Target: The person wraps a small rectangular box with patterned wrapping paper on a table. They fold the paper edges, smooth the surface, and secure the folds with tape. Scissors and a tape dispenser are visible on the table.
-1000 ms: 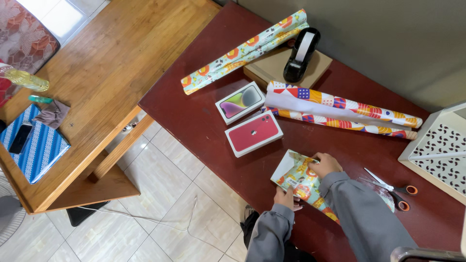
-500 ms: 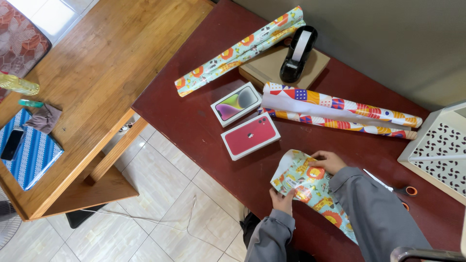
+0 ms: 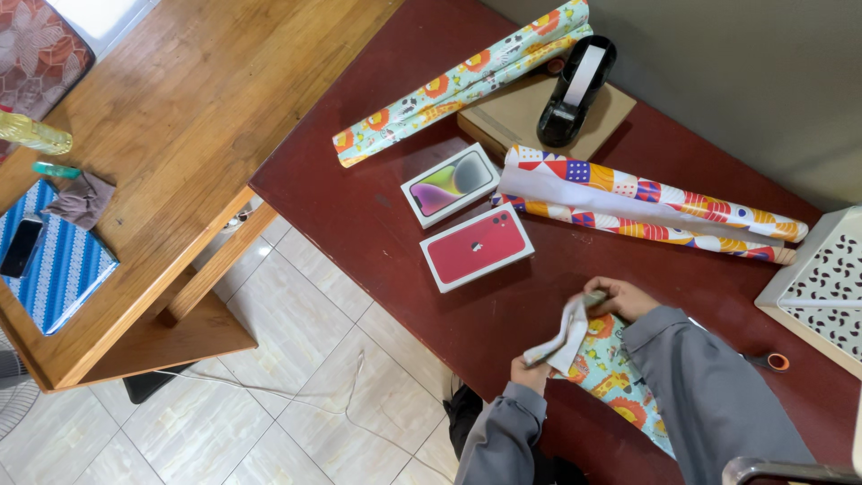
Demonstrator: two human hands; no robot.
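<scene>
Each hand, left hand (image 3: 530, 371) and right hand (image 3: 621, 297), is pinched shut on the folded wrapping paper (image 3: 575, 334).

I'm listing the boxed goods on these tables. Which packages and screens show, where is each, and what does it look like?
White phone box: red table, flat rectangle, purple phone pictured on lid.
Red phone box: just nearer the person, flat rectangle, red lid, white sides.
Brown cardboard box: far edge, under the black tape dispenser.
Phone: wooden table, dark screen, on a blue striped parcel.

My dark red table (image 3: 377, 216) fills the right; a wooden table (image 3: 197, 117) upper left, pale floor tiles (image 3: 269, 404) below, grey wall (image 3: 745, 81) upper right.
</scene>
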